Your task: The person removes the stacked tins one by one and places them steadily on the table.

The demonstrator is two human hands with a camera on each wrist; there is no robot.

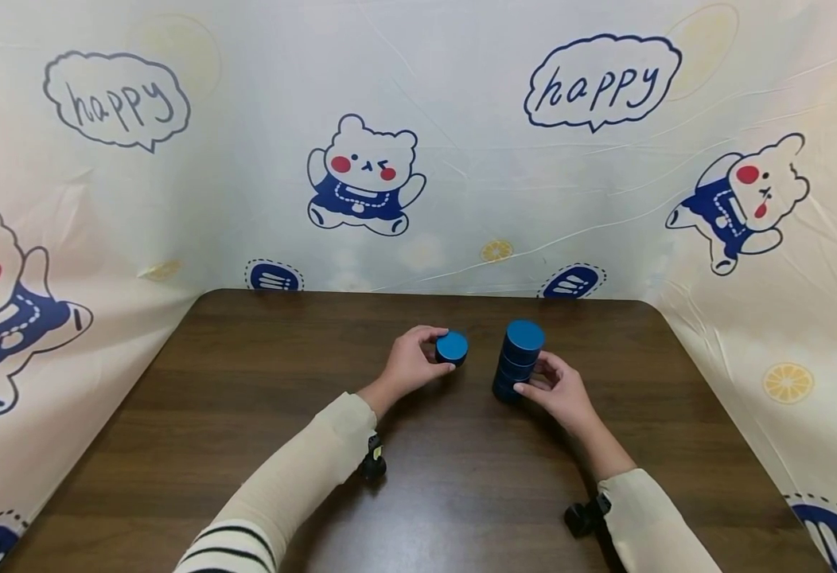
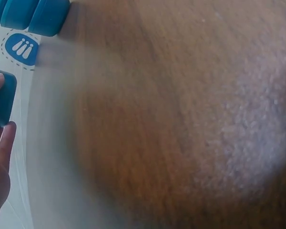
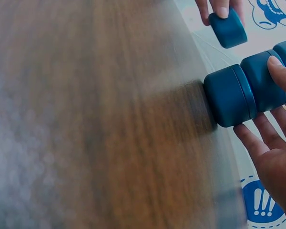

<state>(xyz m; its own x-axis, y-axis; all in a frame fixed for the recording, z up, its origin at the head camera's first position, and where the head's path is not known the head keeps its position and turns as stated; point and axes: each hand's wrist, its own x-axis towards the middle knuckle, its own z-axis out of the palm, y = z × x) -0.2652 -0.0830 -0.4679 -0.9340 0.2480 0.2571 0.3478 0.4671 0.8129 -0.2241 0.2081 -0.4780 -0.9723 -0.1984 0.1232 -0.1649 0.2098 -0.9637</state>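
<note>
In the head view my left hand (image 1: 409,362) holds a small blue round tin (image 1: 452,347) by its sides, thumb and fingers on opposite edges. The same tin (image 2: 2,98) shows at the left edge of the left wrist view. To its right stands an upright stack of several similar tins (image 1: 519,360). My right hand (image 1: 565,398) grips this stack from the right, the thumb on its near side. In the right wrist view the thumb lies on the second tin (image 3: 262,78) above the table, with fingers spread behind the stack; its top is cut off.
The dark brown wooden table (image 1: 247,382) has a rounded far edge. Behind and beside it hangs a pale cloth (image 1: 461,95) printed with bears and words. A small black camera (image 1: 373,460) sits on the left wrist, another black camera (image 1: 585,516) on the right.
</note>
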